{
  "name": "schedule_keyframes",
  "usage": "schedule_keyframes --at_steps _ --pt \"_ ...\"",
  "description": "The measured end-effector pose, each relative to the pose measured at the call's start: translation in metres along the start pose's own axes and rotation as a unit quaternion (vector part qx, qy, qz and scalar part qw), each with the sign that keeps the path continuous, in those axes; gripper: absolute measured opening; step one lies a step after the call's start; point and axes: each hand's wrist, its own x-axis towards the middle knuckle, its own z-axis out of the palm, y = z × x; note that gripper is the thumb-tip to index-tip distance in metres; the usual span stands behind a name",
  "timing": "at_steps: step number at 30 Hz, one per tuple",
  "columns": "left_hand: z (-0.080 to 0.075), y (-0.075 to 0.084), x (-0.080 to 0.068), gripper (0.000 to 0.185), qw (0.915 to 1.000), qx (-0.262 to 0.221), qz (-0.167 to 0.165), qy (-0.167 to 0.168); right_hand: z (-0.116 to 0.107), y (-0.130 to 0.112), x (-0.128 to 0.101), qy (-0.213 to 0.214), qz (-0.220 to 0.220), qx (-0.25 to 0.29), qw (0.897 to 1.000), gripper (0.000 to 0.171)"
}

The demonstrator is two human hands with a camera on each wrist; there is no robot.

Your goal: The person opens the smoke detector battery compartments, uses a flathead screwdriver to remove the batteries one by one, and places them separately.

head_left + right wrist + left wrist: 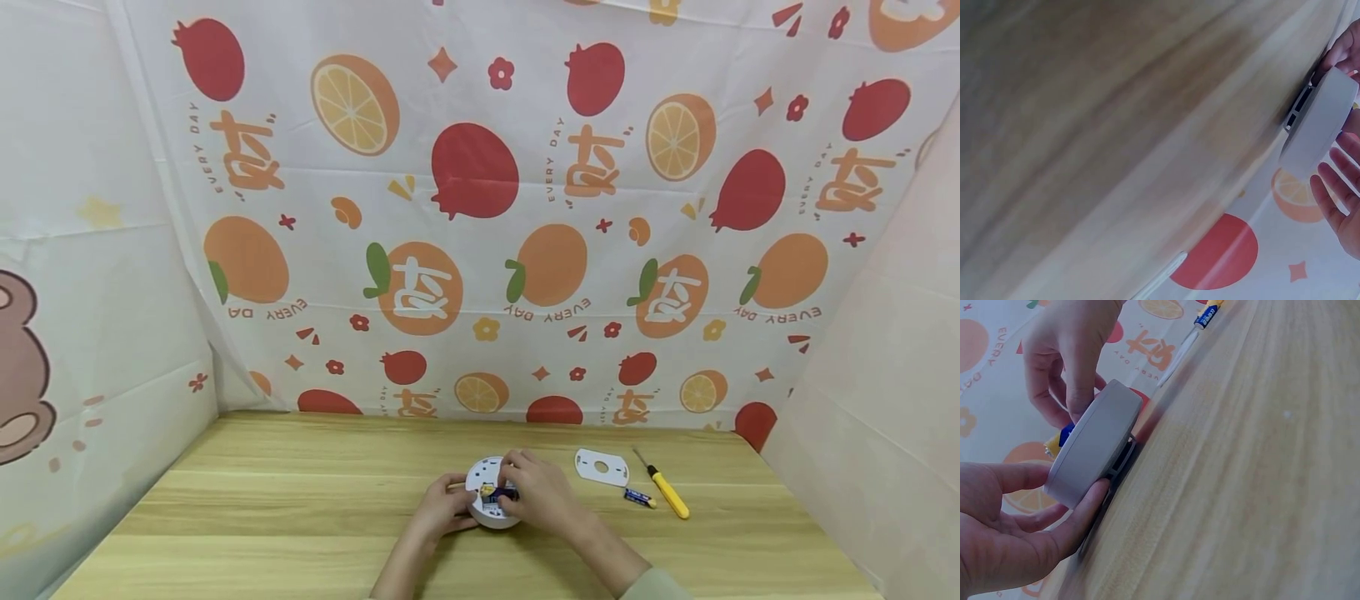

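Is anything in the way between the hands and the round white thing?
No, nothing is. The left hand already holds the round white device by its edge, and the right hand rests its fingers on top by the battery inside. The spare battery and screwdriver lie off to the right.

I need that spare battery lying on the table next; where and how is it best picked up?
Pinch the spare battery across its middle, thumb and finger on the long sides, coming from above. It lies flat on the wooden table; the yellow screwdriver sits close on its right, so approach from the near side.
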Motion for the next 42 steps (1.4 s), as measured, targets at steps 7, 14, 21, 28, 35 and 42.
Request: schedule_keyframes --at_steps 7,14,21,28,35,42 --pt "0.0 0.0 0.001 0.045 1.0 -0.003 0.0 -0.001 -0.008 0.002 0.0 -0.002 0.004 0.007 1.0 0.016" --pt "0.0 0.0 0.0 0.046 1.0 -0.002 -0.002 0.006 -0.017 0.007 -0.003 0.009 0.0 0.019 1.0 0.015" --pt "0.001 0.0 0.0 0.046 0.9999 -0.002 -0.001 0.01 -0.028 0.013 -0.01 0.021 -0.004 -0.001 1.0 0.015" --pt "0.0 0.001 -0.001 0.046 1.0 -0.002 -0.001 0.008 -0.036 0.026 -0.018 -0.006 0.015 -0.016 1.0 0.014" --pt "0.002 0.002 -0.002 0.047 0.9999 0.001 -0.002 0.011 -0.042 0.035 -0.028 -0.004 0.029 -0.007 1.0 0.014" --pt "0.002 0.002 -0.002 0.047 1.0 0.0 0.0 0.009 -0.045 0.043 -0.038 -0.022 0.048 -0.015 0.998 0.015"
